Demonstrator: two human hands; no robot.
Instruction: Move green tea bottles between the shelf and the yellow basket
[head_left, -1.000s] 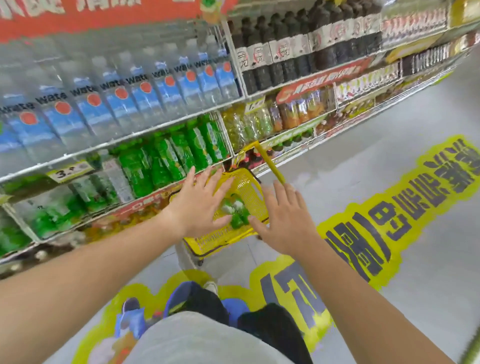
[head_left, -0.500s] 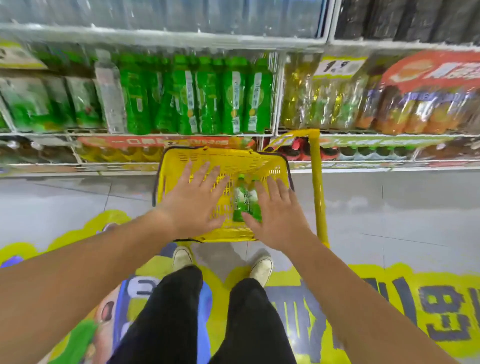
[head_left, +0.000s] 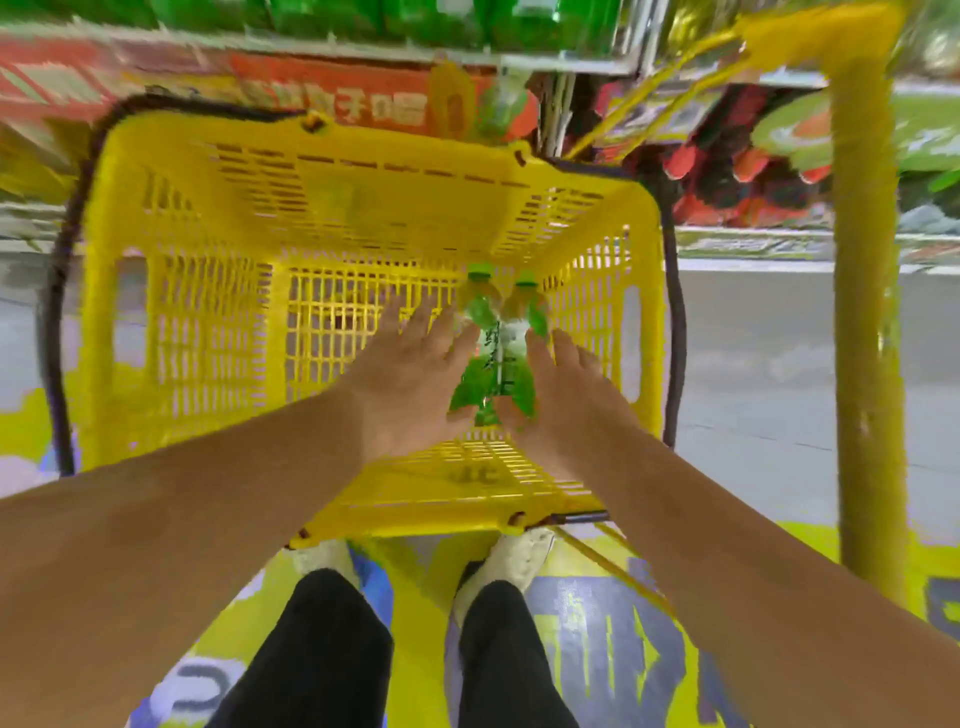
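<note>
Fingers (head_left: 415, 323) straight, slightly spread, flanking green tea bottles (head_left: 492, 364) inside yellow basket (head_left: 208, 332); tall handle (head_left: 862, 312) right.

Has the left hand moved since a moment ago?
Yes. The left hand has reached further past the near rim of the basket, up beside the bottles.

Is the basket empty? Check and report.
No, two green bottles lie inside the yellow basket, between the left hand and right hand.
</note>
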